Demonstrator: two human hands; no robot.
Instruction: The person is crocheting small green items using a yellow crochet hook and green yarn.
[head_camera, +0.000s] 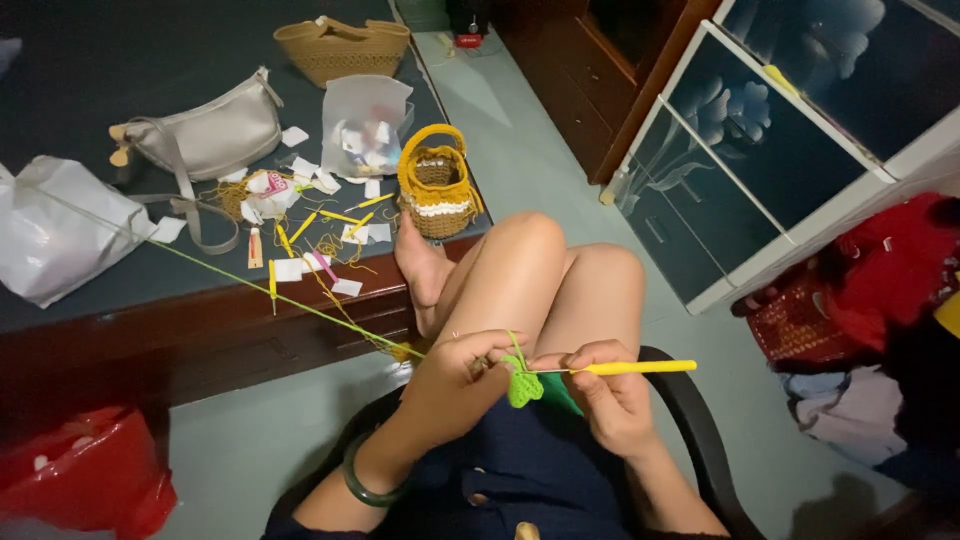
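Low in the frame's centre, the left hand (455, 375) pinches a small green crochet piece (522, 387), soft and light, best held by its edge. The right hand (610, 390) is closed around a yellow hook (640, 367). Green yarn (250, 283) runs taut toward the tabletop (60, 90) at upper left.

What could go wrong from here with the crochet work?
The green yarn runs taut from the white bag across loose hooks and paper scraps; it might drag them off the desk. The yellow hook in the right hand could slip from the small green piece pinched by the left hand.
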